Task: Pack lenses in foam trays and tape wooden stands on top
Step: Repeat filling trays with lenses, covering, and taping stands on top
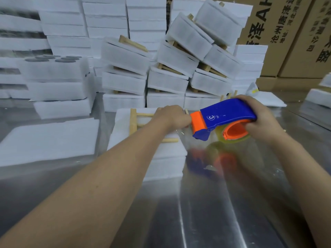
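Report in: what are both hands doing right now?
Right hand grips tape dispenser. Left hand on wooden stand atop foam tray, fingers hidden. Nothing blocking the tray.

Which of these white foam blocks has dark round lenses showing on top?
The top foam tray of the stack at left: dark lenses sit uncovered in it. The others show plain foam or wooden stands.
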{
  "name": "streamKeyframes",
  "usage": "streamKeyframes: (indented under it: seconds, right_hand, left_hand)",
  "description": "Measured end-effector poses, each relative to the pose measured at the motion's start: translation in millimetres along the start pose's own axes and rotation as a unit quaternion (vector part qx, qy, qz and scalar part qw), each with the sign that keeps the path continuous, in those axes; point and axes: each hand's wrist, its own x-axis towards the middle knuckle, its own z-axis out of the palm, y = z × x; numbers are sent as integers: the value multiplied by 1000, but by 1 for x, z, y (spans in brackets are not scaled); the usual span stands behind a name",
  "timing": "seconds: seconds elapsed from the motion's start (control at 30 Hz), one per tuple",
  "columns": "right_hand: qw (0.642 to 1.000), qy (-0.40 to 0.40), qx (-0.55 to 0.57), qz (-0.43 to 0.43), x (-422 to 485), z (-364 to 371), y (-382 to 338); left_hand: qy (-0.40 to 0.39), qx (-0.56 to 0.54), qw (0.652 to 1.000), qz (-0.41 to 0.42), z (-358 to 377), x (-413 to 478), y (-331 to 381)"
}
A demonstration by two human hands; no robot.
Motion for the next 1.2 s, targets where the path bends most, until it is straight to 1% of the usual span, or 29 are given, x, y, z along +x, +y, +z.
streamKeyframes:
  seconds: [0.1, 0.23, 0.33, 0.43, 0.57, 0.7, 0.87, 1.07, 1.2]
  right_hand:
    - [1000, 10, -26, -13, 0, 1, -5]
    - [994, 18, -92, -54, 3, 1, -18]
    - [989, 26, -130, -71, 5, 0, -28]
    - [986, 32, -146, -77, 4, -3, -36]
    - [984, 26, -155, -84, 4, -3, -44]
    - [982, 21, -167, -84, 4, -7, -50]
    - [973, 29, -210, -86, 2, -5, -63]
    - [960, 31, -260, -101, 0, -1, -74]
    - [966, 19, -251, -63, 0, -7, -71]
  left_hand:
    - [16, -10, 1000, 18, 0, -2, -1]
    - [60, -3, 995, 81, 3, -4, -5]
    - [60, 26, 991, 118, 5, -3, -6]
    - [60, 30, 988, 142, 6, -3, -6]
    - [57, 29, 987, 147, 7, -1, -8]
    - [78, 39, 983, 162, 9, -1, -8]
    - [96, 71, 974, 191, 10, 1, -11]
    - [120, 94, 972, 182, 10, -2, -10]
    - [110, 96, 972, 183, 11, -1, -7]
